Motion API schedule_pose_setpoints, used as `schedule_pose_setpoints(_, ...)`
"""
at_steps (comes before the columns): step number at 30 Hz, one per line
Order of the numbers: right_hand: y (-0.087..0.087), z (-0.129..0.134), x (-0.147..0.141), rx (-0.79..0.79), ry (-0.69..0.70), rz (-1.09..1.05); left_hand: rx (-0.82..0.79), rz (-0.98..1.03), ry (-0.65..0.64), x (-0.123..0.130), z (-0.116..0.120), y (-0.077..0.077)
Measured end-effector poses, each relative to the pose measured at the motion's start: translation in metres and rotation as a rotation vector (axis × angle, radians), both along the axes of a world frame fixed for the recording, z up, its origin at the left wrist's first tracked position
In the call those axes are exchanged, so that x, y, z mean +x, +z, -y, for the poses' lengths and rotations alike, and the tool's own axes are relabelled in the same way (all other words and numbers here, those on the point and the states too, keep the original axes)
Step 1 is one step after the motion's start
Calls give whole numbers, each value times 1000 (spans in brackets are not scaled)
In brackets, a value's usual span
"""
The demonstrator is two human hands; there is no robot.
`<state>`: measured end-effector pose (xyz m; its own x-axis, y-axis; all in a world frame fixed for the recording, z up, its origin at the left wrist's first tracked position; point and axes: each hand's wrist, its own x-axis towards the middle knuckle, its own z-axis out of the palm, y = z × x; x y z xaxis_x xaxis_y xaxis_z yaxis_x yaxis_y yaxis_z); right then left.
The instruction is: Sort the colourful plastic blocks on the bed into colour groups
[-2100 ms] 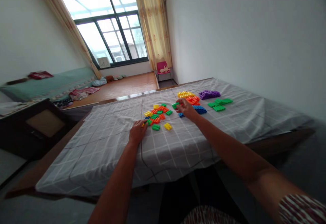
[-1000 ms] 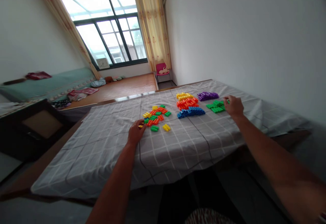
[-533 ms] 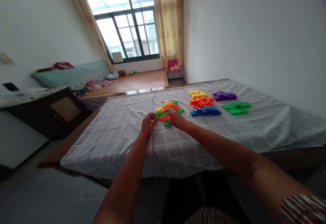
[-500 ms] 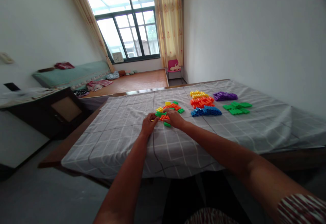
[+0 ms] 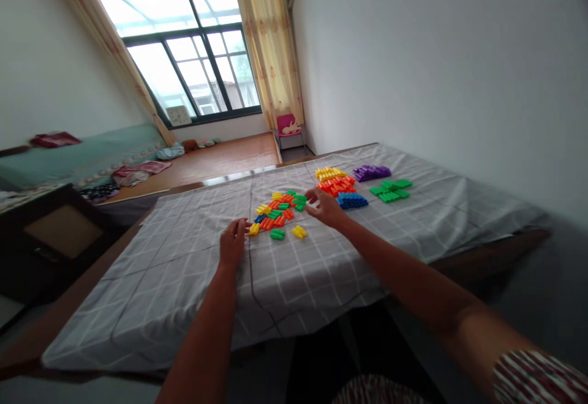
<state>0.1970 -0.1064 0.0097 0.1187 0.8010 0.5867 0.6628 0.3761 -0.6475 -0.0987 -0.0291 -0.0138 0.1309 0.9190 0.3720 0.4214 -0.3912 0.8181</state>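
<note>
The mixed pile [image 5: 275, 214] of small plastic blocks lay on the checked cloth [image 5: 184, 269], between the person's hands. At its far right edge, a green block [image 5: 299, 199] lay with its long axis running roughly left to right, its right end towards the right hand [image 5: 324, 207]. Those fingertips were at that end (I cannot tell whether they pinched it or only touched it). Left of the pile, the left hand [image 5: 233, 242] was loosely curled beside a yellow block [image 5: 254, 229]; I cannot tell if it gripped anything. Just nearer than the pile, a loose green block [image 5: 277, 234] lay crosswise, while a loose yellow block [image 5: 299, 232] was slanted.

Half a second earlier, both hands had met over the pile; now they were apart, one on either side of it. To its right stood the yellow, orange, blue, purple and green groups [image 5: 390, 190]. Well beyond it, the marks on the clock [image 5: 178, 115] were too small to read.
</note>
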Motion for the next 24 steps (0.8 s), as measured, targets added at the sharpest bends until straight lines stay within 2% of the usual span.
schedule_pose_setpoints(4,-5,38,114,6,-370,-196,21,-73,-7,-3,-4,0)
schedule_pose_setpoints(8,-26,77,225,-60,-738,-127,29,-138,-6,-1,-6,0)
schedule_pose_setpoints(11,-44,98,277,-158,-915,-27,29,-166,7,1,-8,-1)
schedule_pose_setpoints(14,-57,107,296,-320,-947,54,24,-180,13,0,-10,-4)
schedule_pose_setpoints(18,-61,110,292,-402,-898,114,-6,-248,-28,-6,-17,-3)
schedule_pose_setpoints(24,-56,114,280,-437,-901,138,44,-497,-19,-18,-37,18)
